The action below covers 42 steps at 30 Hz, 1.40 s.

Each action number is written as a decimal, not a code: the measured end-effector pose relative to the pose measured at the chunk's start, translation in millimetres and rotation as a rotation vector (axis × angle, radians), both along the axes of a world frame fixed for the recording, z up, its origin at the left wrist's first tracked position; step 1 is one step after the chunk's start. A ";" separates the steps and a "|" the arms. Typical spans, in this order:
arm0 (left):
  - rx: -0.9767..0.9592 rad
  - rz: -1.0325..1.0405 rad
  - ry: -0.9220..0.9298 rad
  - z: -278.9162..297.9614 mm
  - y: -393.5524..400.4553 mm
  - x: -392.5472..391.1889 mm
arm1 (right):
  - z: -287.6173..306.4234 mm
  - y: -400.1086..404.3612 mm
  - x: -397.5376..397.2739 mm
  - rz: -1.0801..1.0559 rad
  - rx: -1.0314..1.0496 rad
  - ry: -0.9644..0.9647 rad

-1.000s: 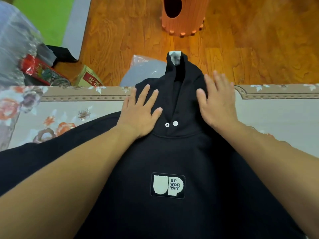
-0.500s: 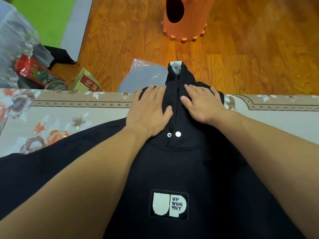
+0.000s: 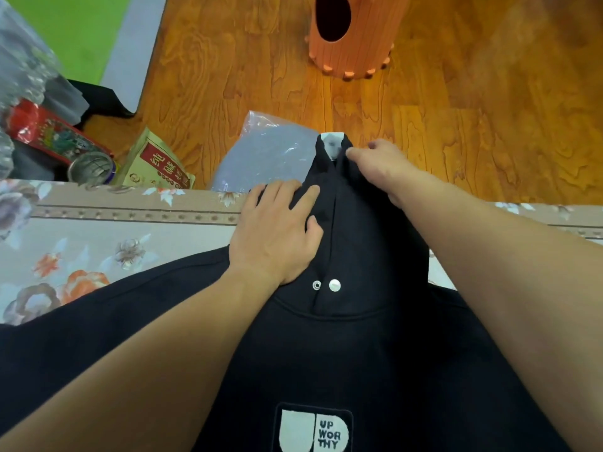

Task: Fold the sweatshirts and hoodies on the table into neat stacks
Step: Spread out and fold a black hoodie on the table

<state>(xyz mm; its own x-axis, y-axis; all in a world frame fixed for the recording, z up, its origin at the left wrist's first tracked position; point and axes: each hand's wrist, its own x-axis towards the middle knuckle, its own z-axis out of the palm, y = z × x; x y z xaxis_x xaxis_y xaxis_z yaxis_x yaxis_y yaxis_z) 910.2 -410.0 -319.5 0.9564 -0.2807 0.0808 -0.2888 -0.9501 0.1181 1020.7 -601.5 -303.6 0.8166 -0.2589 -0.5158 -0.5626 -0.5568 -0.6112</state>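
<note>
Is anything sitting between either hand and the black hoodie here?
Nothing visible. The left hand rests flat on the hood of the black hoodie, and the right hand grips the hood's tip by the white label. Both touch the fabric directly.

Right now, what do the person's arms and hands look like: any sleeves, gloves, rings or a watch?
Both forearms are bare as far as the picture shows, with no sleeve in view. The left hand and right hand are bare too: no gloves, and no ring, watch or bracelet visible on the fingers or wrists. The right hand's fingertips are partly hidden, so they cannot be checked.
</note>
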 end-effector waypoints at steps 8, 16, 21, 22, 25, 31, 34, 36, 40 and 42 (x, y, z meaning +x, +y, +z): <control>-0.008 -0.046 -0.037 -2.3 1.5 0.2 | -39.8 13.1 29.3 0.016 0.037 -0.019; -0.117 0.012 -0.053 -0.8 0.6 0.1 | 0.8 5.7 14.4 -0.063 0.090 -0.516; -0.268 0.071 0.042 12.4 -0.2 -6.8 | 83.4 -7.5 -19.9 0.077 0.022 -0.718; -0.379 0.151 0.094 20.3 -3.1 -8.1 | 95.9 -8.4 -30.1 0.114 0.002 -0.735; -0.655 0.425 0.133 62.5 -29.2 -6.0 | 127.4 -3.0 -62.0 0.234 -0.045 -0.789; -0.651 0.494 0.099 143.9 -14.4 -19.1 | 170.9 -11.4 -119.5 0.316 -0.265 -0.971; -0.617 0.440 0.062 168.0 16.1 -51.2 | 165.8 -24.2 -147.2 0.345 -0.443 -0.936; -0.653 0.411 0.097 171.3 25.1 -74.8 | 156.7 -21.6 -167.3 0.333 -0.478 -0.828; -0.883 0.451 0.130 162.6 30.0 -118.6 | 150.8 2.2 -219.1 0.108 -0.265 -0.776; -0.979 0.527 0.081 161.1 27.7 -147.4 | 152.5 9.6 -257.5 0.003 -0.171 -0.810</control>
